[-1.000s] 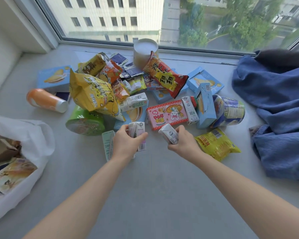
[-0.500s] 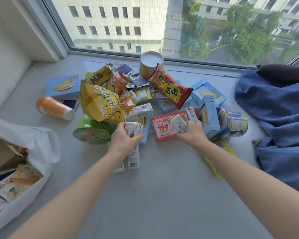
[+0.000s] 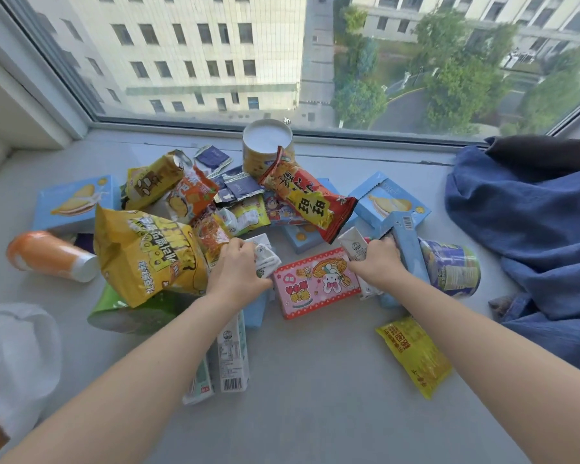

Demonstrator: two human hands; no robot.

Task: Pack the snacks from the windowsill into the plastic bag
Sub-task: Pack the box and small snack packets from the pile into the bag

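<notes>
A heap of snacks lies on the grey windowsill (image 3: 315, 413). My left hand (image 3: 235, 272) is shut on a small white carton (image 3: 265, 259) beside the big yellow chip bag (image 3: 148, 259). My right hand (image 3: 377, 262) grips another small white carton (image 3: 354, 244) and its fingers touch the upright blue box (image 3: 407, 249). Between the hands lies a pink box (image 3: 312, 286). Two tall milk cartons (image 3: 231, 356) lie under my left forearm. The white plastic bag (image 3: 17, 356) sits at the lower left, half out of view.
A red-and-yellow packet (image 3: 308, 195), a round tin (image 3: 267, 145), flat blue boxes (image 3: 74, 202), an orange bottle (image 3: 47, 256), a green bowl (image 3: 128, 313), a purple cup (image 3: 449, 269) and a small yellow packet (image 3: 412, 353) lie around. Blue cloth (image 3: 533, 229) fills the right side.
Both hands have reached further into the pile, each still holding its small carton. The view has leaned in closer, and the plastic bag has slid toward the left edge.
</notes>
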